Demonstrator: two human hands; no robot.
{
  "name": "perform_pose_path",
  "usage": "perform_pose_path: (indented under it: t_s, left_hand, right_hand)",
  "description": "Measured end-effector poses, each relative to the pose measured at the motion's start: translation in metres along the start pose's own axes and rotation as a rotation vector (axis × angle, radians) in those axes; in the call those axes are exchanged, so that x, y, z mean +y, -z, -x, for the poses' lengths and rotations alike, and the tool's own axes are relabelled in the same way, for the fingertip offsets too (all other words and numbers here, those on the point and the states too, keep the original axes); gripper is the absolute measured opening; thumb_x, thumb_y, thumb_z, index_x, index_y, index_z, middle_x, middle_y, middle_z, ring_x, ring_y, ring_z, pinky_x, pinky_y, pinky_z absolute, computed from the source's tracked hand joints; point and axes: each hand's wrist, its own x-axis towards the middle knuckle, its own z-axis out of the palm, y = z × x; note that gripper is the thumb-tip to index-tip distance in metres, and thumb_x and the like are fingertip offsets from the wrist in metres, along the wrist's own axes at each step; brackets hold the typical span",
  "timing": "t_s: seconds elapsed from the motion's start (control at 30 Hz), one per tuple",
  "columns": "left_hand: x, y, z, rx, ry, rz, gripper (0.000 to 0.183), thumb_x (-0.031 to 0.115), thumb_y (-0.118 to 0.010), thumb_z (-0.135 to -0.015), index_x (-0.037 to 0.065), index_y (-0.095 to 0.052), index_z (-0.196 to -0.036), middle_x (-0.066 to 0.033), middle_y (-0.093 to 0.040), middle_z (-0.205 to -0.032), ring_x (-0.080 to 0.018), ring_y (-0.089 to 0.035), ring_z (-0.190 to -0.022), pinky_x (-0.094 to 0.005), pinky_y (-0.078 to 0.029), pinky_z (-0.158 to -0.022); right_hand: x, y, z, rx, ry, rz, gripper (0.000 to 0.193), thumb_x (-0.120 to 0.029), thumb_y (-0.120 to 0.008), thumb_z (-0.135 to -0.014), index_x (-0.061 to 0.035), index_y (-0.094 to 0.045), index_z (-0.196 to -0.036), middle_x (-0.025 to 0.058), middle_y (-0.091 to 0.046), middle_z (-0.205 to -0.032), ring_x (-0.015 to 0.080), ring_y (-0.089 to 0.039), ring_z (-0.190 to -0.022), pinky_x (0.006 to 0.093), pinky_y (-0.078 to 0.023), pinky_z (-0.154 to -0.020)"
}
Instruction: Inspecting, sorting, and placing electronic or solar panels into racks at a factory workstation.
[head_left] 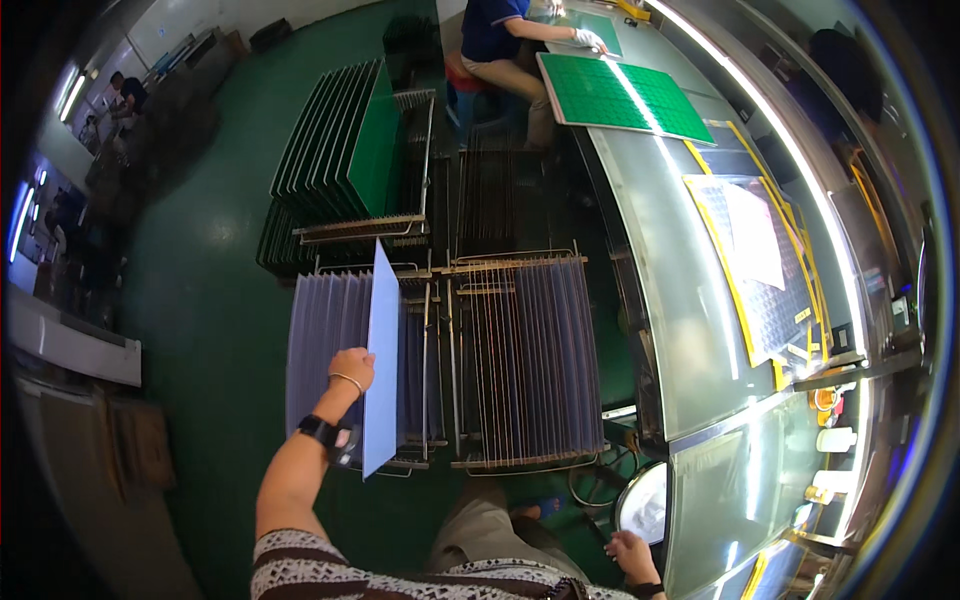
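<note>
My left hand (352,368) grips the edge of a thin blue panel (382,360) and holds it upright above a wire rack (420,455) filled with several more blue panels (325,340). A black watch and a thin bracelet sit on that wrist. My right hand (634,556) rests low at the bottom right, fingers curled near the edge of the glass-topped bench (690,340), beside a round lamp or magnifier (645,503); it seems to hold nothing. An empty wire rack (525,360) stands to the right of the blue panels.
Racks of green panels (345,150) stand further back on the green floor. Another person (505,45) sits at the far end of the bench, a gloved hand on a green board (620,95). Yellow-framed transparent sheets (760,260) lie on the bench.
</note>
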Motion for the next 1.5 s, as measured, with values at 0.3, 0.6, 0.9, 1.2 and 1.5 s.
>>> perform_pose_path:
  t_s: [0.3,0.6,0.9,1.2,1.5]
  left_hand:
    - [0.098,0.217,0.112,-0.03,-0.333,0.994,0.032,0.024,-0.058,-0.082,0.004,-0.05,-0.058,0.0018,-0.04,-0.046,-0.0061,-0.038,-0.039,-0.0251,-0.027,-0.036]
    - [0.275,0.103,0.217,-0.362,-0.418,1.589,0.03,0.024,-0.052,-0.088,0.012,-0.043,-0.062,0.0053,-0.034,-0.045,-0.0038,-0.028,-0.032,-0.0191,-0.018,-0.03]
    - [0.368,-0.03,0.283,-0.827,-0.383,1.5,0.023,0.023,-0.052,-0.087,0.009,-0.049,-0.07,0.0002,-0.045,-0.051,-0.0076,-0.04,-0.037,-0.0197,-0.028,-0.032]
    - [0.418,-0.079,0.36,-1.063,-0.287,1.318,0.025,0.027,-0.054,-0.086,0.008,-0.051,-0.07,-0.0017,-0.051,-0.055,-0.0088,-0.046,-0.043,-0.0192,-0.038,-0.037]
    - [0.421,-0.134,0.31,-1.341,-0.109,0.878,0.044,0.049,-0.045,-0.085,0.008,-0.053,-0.098,-0.0049,-0.061,-0.084,-0.0126,-0.059,-0.068,-0.0237,-0.045,-0.053]
  right_hand:
    - [-0.141,-0.002,-0.005,-0.127,0.509,0.079,0.028,-0.024,-0.048,-0.088,0.0012,-0.061,-0.089,0.0104,-0.064,-0.076,0.0191,-0.062,-0.072,0.0293,-0.047,-0.065]
    - [-0.101,0.037,0.06,-0.112,0.566,-1.197,0.039,-0.021,-0.045,-0.091,-0.0012,-0.036,-0.124,0.0058,-0.046,-0.116,0.0152,-0.043,-0.108,0.0302,-0.036,-0.093]
    - [0.026,0.095,0.119,0.414,0.601,-1.024,0.039,-0.012,-0.051,-0.087,-0.0003,-0.039,-0.122,0.0043,-0.05,-0.111,0.0128,-0.047,-0.102,0.0288,-0.037,-0.09]
    - [0.105,0.149,0.155,0.476,0.49,-1.142,0.034,-0.008,-0.049,-0.086,0.002,-0.042,-0.118,0.0059,-0.054,-0.105,0.0136,-0.051,-0.094,0.0283,-0.041,-0.083]
    - [0.253,0.136,0.165,0.422,0.011,-1.202,0.032,-0.005,-0.045,-0.086,0.0006,-0.041,-0.117,0.0105,-0.053,-0.11,0.0205,-0.054,-0.098,0.0347,-0.045,-0.084]
